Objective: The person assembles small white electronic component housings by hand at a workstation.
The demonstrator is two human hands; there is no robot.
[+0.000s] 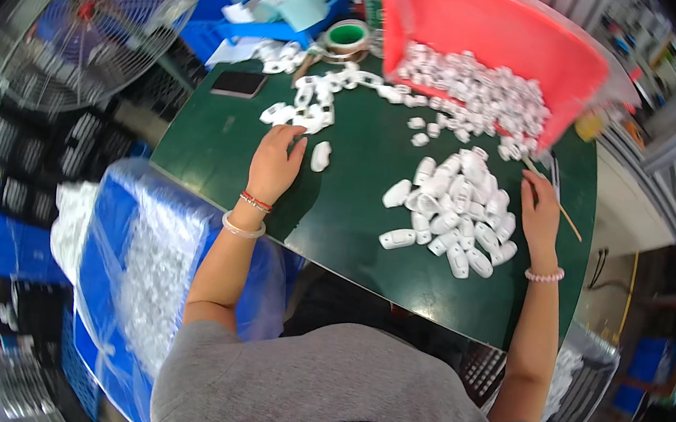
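My left hand [273,166] lies over the left part of the green table, thumb apart from the fingers. Its fingertips reach the near edge of a loose group of white plastic housings [315,96], some with dark spots. A single white housing [321,156] lies just right of that thumb. On the right, my right hand [539,216] rests at the table's side with thumb and forefinger apart, nothing visible in it. Left of it is a pile of white oval plastic housings [460,204]. Beyond its fingertips, small white plastic parts [477,85] spill from a tipped red bin [493,20].
A thin stick [570,223] lies beside my right hand. At the back left are a dark phone [238,84], tape rolls [347,35] and a blue bin [229,29]. A plastic-lined blue crate [117,211] stands left of the table, near a large fan [97,17].
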